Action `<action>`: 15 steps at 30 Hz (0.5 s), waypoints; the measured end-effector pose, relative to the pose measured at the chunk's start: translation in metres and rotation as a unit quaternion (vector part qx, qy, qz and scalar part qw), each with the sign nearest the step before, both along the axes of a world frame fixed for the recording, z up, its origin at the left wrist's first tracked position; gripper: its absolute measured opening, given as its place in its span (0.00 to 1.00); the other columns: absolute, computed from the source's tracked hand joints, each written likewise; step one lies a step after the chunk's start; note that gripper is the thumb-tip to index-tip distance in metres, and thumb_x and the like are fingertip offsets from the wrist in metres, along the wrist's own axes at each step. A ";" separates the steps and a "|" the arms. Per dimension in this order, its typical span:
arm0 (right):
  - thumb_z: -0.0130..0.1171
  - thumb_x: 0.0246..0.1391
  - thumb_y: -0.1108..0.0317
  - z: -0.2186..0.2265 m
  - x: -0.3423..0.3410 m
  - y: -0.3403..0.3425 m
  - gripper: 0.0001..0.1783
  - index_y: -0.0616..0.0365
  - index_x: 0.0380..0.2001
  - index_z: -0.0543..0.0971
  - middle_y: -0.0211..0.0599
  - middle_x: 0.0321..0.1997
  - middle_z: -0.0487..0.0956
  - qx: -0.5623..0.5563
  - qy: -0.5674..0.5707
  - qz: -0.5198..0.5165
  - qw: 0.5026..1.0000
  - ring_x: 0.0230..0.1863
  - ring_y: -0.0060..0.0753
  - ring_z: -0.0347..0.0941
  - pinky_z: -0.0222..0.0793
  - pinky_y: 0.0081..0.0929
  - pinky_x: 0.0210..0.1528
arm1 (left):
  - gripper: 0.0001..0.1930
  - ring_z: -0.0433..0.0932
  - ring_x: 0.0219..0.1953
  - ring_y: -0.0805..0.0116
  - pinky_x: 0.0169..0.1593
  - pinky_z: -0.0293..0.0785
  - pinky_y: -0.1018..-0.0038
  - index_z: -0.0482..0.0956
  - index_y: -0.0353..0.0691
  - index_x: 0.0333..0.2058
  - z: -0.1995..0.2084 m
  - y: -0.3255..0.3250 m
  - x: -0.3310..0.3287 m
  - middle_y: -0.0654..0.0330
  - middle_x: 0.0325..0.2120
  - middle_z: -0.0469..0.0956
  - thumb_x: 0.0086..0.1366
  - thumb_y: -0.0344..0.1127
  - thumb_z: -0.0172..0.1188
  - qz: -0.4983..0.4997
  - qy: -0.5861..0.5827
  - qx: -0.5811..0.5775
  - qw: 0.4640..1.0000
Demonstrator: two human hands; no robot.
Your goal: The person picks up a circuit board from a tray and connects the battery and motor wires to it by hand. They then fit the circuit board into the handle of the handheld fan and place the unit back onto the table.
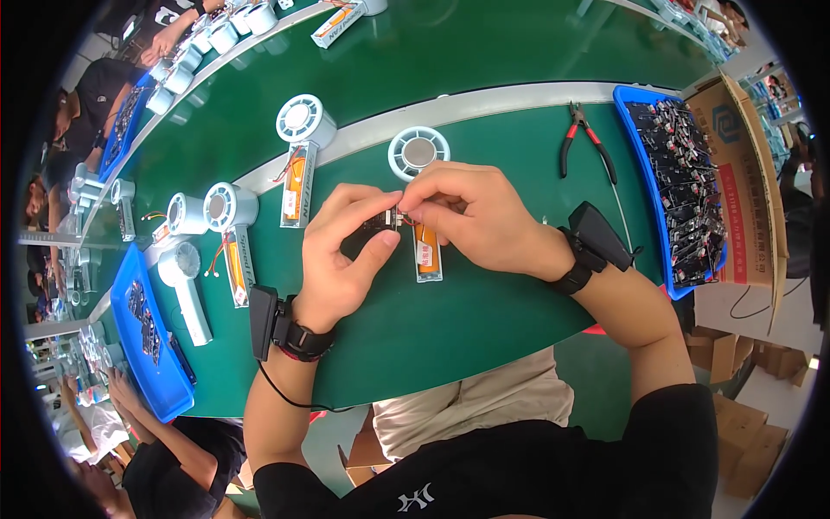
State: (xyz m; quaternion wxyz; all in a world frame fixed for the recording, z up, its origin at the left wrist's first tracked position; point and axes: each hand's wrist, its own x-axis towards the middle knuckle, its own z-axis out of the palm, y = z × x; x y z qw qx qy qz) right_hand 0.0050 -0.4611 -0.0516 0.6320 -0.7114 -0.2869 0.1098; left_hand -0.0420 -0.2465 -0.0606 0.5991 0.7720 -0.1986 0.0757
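Note:
Above the green table, my left hand (pixel 335 255) pinches a small black circuit board (pixel 380 221) between thumb and fingers. My right hand (pixel 488 221) has its fingertips closed at the board's edge, on a thin red wire (pixel 408 220). Whether they also grip a plug is hidden. Under both hands lies a handheld fan with a pale blue round head (pixel 420 152). Its opened handle shows an orange battery (pixel 427 251) with a white label; my fingers cover the middle part. Black devices are strapped to both wrists.
More opened fans (pixel 297 177) stand to the left, near a closed one (pixel 186 290). Red-handled cutters (pixel 586 143) and a blue tray of circuit boards (pixel 679 190) are at right, beside a cardboard box (pixel 735 164). Another blue tray (pixel 177 381) sits left. Other people work along the left.

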 end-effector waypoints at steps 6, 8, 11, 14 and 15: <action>0.59 0.64 0.78 0.010 0.002 -0.004 0.05 0.62 0.38 0.72 0.34 0.40 0.80 -0.016 0.116 0.037 0.992 0.34 0.17 0.78 0.72 0.18 0.30 | 0.20 0.76 0.41 0.59 0.48 0.72 0.68 0.85 0.40 0.47 0.006 -0.002 -0.001 0.57 0.40 0.79 0.54 0.23 0.69 0.030 -0.059 0.100 0.993; 0.59 0.64 0.79 0.009 0.003 -0.005 0.07 0.60 0.38 0.69 0.34 0.40 0.81 0.018 0.116 0.031 0.993 0.35 0.17 0.78 0.73 0.18 0.31 | 0.20 0.76 0.40 0.60 0.46 0.71 0.68 0.87 0.42 0.46 0.010 -0.006 0.001 0.59 0.38 0.79 0.51 0.23 0.71 0.049 -0.127 0.158 0.978; 0.59 0.63 0.79 0.010 0.003 -0.005 0.09 0.60 0.38 0.68 0.33 0.40 0.81 -0.021 0.074 0.027 0.997 0.35 0.17 0.78 0.73 0.18 0.31 | 0.21 0.75 0.39 0.60 0.44 0.70 0.68 0.87 0.42 0.45 0.009 -0.006 0.001 0.60 0.38 0.79 0.49 0.23 0.72 0.063 -0.171 0.186 0.966; 0.60 0.62 0.79 0.011 0.002 -0.004 0.09 0.59 0.37 0.68 0.33 0.39 0.81 -0.047 0.051 0.018 0.997 0.35 0.17 0.78 0.73 0.18 0.31 | 0.22 0.75 0.38 0.60 0.43 0.69 0.67 0.87 0.42 0.45 0.008 -0.008 0.002 0.60 0.37 0.79 0.48 0.23 0.73 0.073 -0.197 0.198 0.957; 0.60 0.62 0.79 0.011 0.001 -0.004 0.10 0.59 0.37 0.68 0.33 0.38 0.81 -0.052 0.050 0.014 0.997 0.34 0.17 0.78 0.73 0.18 0.32 | 0.21 0.75 0.38 0.60 0.43 0.68 0.67 0.87 0.42 0.44 0.008 -0.008 0.002 0.60 0.37 0.79 0.48 0.24 0.73 0.077 -0.200 0.199 0.956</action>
